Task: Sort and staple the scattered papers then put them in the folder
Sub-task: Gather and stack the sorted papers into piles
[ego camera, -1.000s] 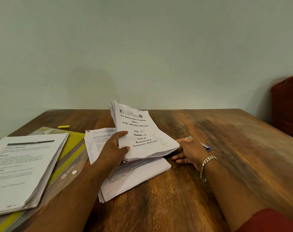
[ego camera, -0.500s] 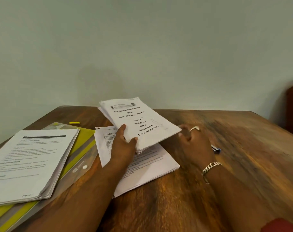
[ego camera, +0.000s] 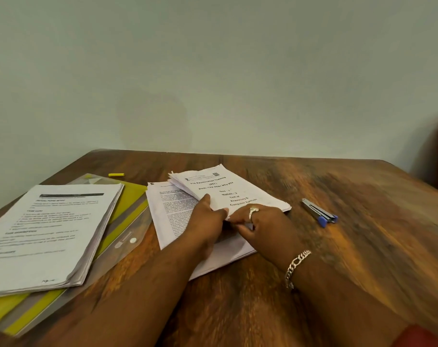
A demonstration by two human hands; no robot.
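Hands, left (ego camera: 205,222) and right (ego camera: 260,225), are pinching the near edge of a booklet (ego camera: 228,190) lying atop a stack (ego camera: 174,216) on the tabletop (ego camera: 338,259); light, floppy sheets probably are needing both grips at the edges, squared before the stapler (ego camera: 319,212).

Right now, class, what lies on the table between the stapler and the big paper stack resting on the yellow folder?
In the head view, between the stapler and the big stack lie two overlapping paper piles, with both hands on them.

Dim, soft, even light; motion blur rightward, wide-angle bowing at edges.
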